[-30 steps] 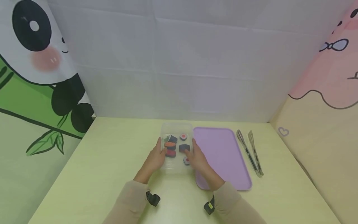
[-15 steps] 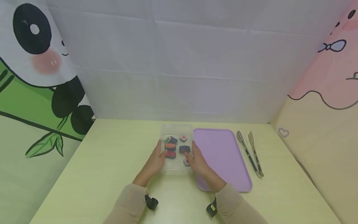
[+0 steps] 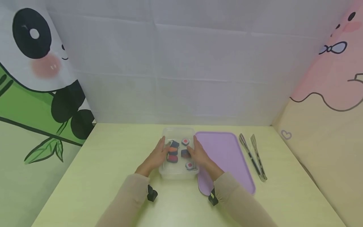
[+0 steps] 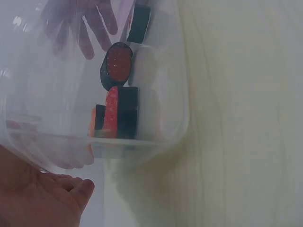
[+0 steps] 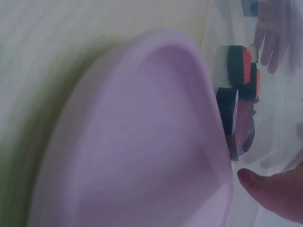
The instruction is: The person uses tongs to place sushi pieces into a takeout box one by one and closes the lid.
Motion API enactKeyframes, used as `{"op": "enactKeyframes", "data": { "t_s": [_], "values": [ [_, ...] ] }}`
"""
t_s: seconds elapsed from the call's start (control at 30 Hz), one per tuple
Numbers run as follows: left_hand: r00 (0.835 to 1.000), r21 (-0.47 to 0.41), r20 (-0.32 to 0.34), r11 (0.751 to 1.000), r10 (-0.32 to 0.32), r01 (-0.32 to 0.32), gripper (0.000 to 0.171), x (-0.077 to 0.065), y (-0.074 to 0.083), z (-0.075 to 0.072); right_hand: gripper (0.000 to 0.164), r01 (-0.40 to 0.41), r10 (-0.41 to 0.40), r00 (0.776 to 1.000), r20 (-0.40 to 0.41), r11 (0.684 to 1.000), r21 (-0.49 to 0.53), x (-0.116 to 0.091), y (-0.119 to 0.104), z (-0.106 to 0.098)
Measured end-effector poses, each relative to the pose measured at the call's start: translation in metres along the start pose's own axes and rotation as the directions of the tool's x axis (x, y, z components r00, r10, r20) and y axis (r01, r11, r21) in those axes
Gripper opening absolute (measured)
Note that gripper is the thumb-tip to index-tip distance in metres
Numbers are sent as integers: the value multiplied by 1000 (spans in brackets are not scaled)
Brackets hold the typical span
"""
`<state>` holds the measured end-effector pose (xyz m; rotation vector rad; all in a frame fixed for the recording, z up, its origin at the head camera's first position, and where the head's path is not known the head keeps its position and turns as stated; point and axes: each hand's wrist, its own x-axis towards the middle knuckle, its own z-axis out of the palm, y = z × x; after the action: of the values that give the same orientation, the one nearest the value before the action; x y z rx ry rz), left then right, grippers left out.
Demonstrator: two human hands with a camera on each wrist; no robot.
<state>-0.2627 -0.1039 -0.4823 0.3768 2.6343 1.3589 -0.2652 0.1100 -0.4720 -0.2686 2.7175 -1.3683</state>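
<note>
A clear plastic box [image 3: 179,175] with several sushi pieces inside is at the middle of the table. My left hand [image 3: 154,157] holds its left side, fingers along the outside and thumb toward the top. On the opposite side my right hand [image 3: 199,154] grips in the same way, its thumb [image 5: 265,187] showing in the right wrist view. Among the pieces are a red-topped sushi [image 3: 172,158], an orange-topped sushi [image 3: 173,150] and a white-and-red roll [image 3: 185,141]. The other hand's fingers [image 4: 97,30] show blurred through the plastic in the left wrist view.
A purple tray [image 3: 224,157] lies just right of the box, partly under my right forearm. Metal tongs [image 3: 255,159] lie further right, spread apart. The pale yellow table [image 3: 113,164] meets a white cloth backdrop [image 3: 184,78].
The box has tipped flatter, so its front wall now shows. The sushi pieces have shifted slightly inside it. Both thumbs have moved a little up along the box. The tray and tongs stay put.
</note>
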Motion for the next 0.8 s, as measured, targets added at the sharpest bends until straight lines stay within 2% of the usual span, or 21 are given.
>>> {"op": "enactKeyframes", "data": {
  "t_s": [0.13,0.27,0.37,0.5,0.57,0.6,0.67,0.8],
  "values": [
    [999,-83,-29,996,13,-16,59,1,-5,7,69,-15,15,1000,6,998,57,-1,4,2],
    [1000,-115,0,993,18,-17,64,3,-10,6,68,-59,56,998,29,993,104,-2,3,2],
    [999,-87,41,996,-23,27,74,6,-12,-3,69,-82,78,996,41,988,129,1,0,-2],
    [996,-72,-22,994,-87,85,71,17,-12,-21,68,-81,81,997,7,989,120,15,-1,-13],
    [995,-57,-61,995,-80,76,68,24,-11,-27,68,-63,64,998,-10,994,88,24,0,-17],
    [996,-40,-59,998,-60,57,66,28,-10,-28,67,-44,45,999,-16,997,59,28,0,-18],
    [999,20,-25,999,-25,26,64,36,-8,-28,65,-27,27,1000,-13,1000,7,36,3,-18],
    [1000,117,26,993,-2,-1,64,42,-10,-20,65,-38,41,999,27,996,-75,46,11,-10]
  ]
}}
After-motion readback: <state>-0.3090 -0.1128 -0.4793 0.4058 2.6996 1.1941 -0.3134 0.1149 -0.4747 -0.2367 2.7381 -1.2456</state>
